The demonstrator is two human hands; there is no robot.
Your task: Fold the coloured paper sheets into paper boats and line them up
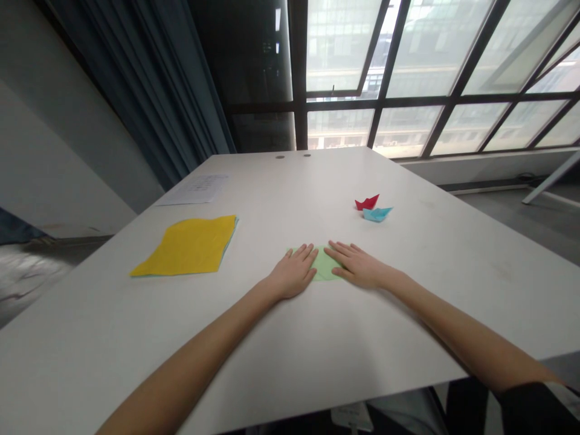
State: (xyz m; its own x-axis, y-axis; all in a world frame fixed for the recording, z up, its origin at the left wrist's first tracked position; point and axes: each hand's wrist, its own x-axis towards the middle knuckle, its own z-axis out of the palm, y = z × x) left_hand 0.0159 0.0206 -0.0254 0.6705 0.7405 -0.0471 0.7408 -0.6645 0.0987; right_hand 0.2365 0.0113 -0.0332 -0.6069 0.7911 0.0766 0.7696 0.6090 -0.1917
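A light green sheet of folded paper (323, 267) lies flat on the white table, partly covered by both hands. My left hand (294, 272) rests flat on its left part, fingers stretched out and pointing away from me. On the right part lies my right hand (357, 264), also flat, with its fingers extended toward the paper's middle. A strip of green shows between the two hands, with faint crease lines near its lower edge. Beyond my right hand stand a red paper boat (366, 203) and a light blue paper boat (377, 214), close together.
To the left lies a stack of coloured paper (193, 244), yellow on top with blue-green edges below. Behind it is a white printed sheet (193, 189). The white table (272, 350) reaches toward the windows; its front edge runs just before me.
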